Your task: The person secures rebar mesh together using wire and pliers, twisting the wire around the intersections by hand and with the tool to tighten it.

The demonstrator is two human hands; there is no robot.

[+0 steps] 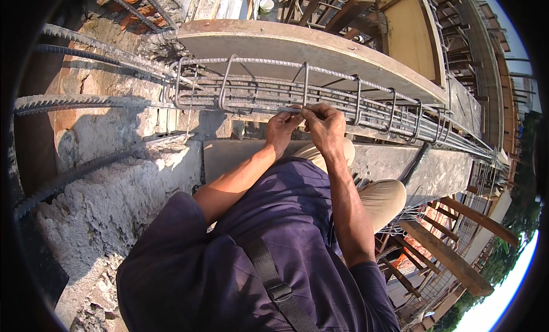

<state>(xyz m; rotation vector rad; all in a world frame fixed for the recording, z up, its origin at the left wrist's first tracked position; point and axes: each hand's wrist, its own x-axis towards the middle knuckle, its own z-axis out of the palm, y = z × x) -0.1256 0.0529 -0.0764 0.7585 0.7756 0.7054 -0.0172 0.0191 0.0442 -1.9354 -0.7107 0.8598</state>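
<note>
A long rebar cage (257, 62) of ribbed bars and bent stirrups lies across in front of me. My left hand (281, 131) is closed in a pinch at the cage's near lower bar. Right beside it, my right hand (326, 126) has its fingers pressed together at the foot of one stirrup (305, 83). The fingertips of both hands almost meet there. Whatever they pinch is too small to make out.
Behind the cage runs a wooden formwork board (251, 38), and a grey board (423, 166) lies on the near side. Thick ribbed bars (86, 102) jut out at the left over rough concrete (114, 200). Timber beams (446, 258) stand lower down at the right.
</note>
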